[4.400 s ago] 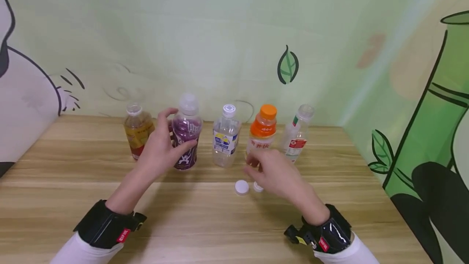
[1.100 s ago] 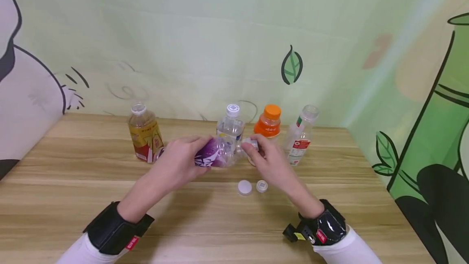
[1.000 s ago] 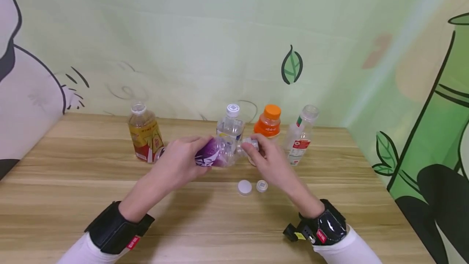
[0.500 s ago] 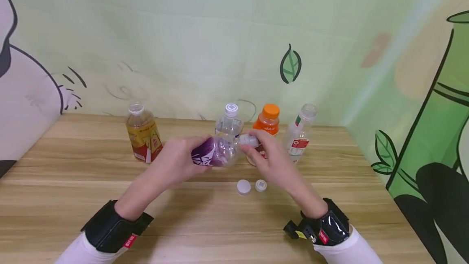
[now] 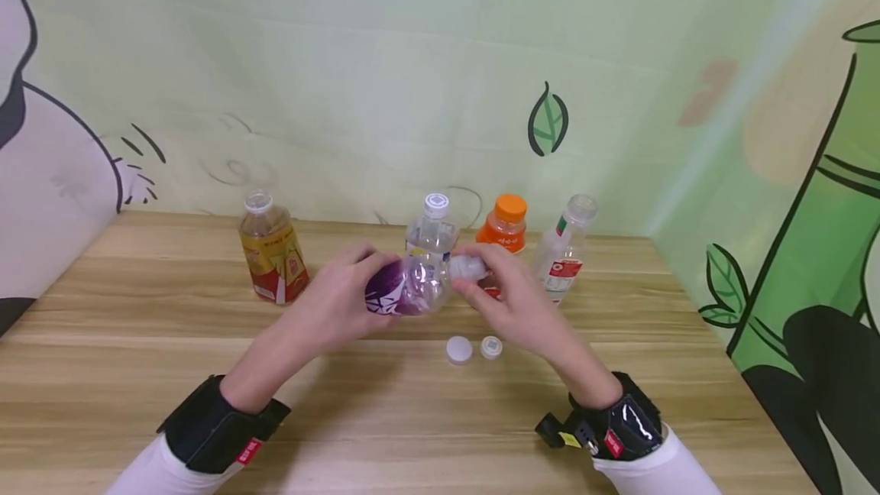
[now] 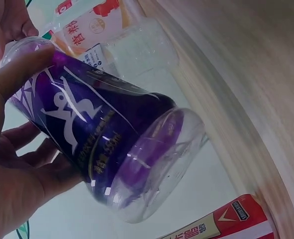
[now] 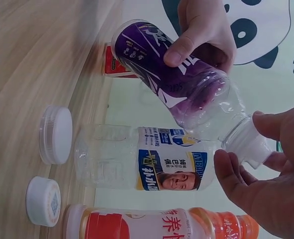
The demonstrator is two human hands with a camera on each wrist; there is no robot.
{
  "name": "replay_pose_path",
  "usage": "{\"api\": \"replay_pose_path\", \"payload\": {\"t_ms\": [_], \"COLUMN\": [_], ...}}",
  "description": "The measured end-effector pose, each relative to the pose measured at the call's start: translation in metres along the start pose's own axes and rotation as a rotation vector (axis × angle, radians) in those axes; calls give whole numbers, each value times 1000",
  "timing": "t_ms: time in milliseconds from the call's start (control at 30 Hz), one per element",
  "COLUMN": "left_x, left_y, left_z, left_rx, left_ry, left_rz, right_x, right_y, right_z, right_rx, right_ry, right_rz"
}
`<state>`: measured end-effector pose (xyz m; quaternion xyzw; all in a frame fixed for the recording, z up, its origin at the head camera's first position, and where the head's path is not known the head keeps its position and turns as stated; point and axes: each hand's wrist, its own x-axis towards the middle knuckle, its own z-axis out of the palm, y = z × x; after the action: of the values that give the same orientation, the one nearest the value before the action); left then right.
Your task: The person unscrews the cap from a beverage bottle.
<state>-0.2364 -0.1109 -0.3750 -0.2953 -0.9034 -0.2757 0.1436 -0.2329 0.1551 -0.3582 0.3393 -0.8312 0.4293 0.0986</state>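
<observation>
My left hand grips a clear drink bottle with a purple label, thumb and fingers round its middle. The bottle lies nearly sideways above the table, its neck pointing right. At that end my right hand pinches the translucent white cap between thumb and fingers. In the right wrist view the cap sits at the bottle's neck. The left wrist view shows the purple bottle's base pointing away from the left palm. Below the hands, two white caps lie side by side on the table.
A yellow-and-red labelled bottle without a cap stands at the left. Behind the hands are a white-capped clear bottle and an orange-capped bottle. An uncapped clear bottle stands right, before the printed backdrop.
The purple bottle stood upright on the table at first; my left hand has lifted and tipped it sideways. My right hand came up from beside the loose caps, and its fingers shift slightly round the cap.
</observation>
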Motion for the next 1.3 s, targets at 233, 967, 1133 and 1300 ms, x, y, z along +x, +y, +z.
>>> {"api": "replay_pose_path", "payload": {"t_ms": [233, 967, 1133, 1300], "left_x": [0, -1, -1, -1], "left_y": [3, 1, 0, 1], "left_z": [1, 1, 3, 2], "left_rx": [56, 42, 41, 41], "left_ry": [5, 5, 5, 13], "left_rz": [-2, 6, 9, 13], "right_x": [-1, 1, 0, 0], "right_y": [0, -3, -2, -4], "right_z": [1, -3, -4, -5], "right_rx": [-12, 10, 17, 36], "right_ry": [-7, 69, 53, 60], "right_rz": [-14, 230, 266, 241]}}
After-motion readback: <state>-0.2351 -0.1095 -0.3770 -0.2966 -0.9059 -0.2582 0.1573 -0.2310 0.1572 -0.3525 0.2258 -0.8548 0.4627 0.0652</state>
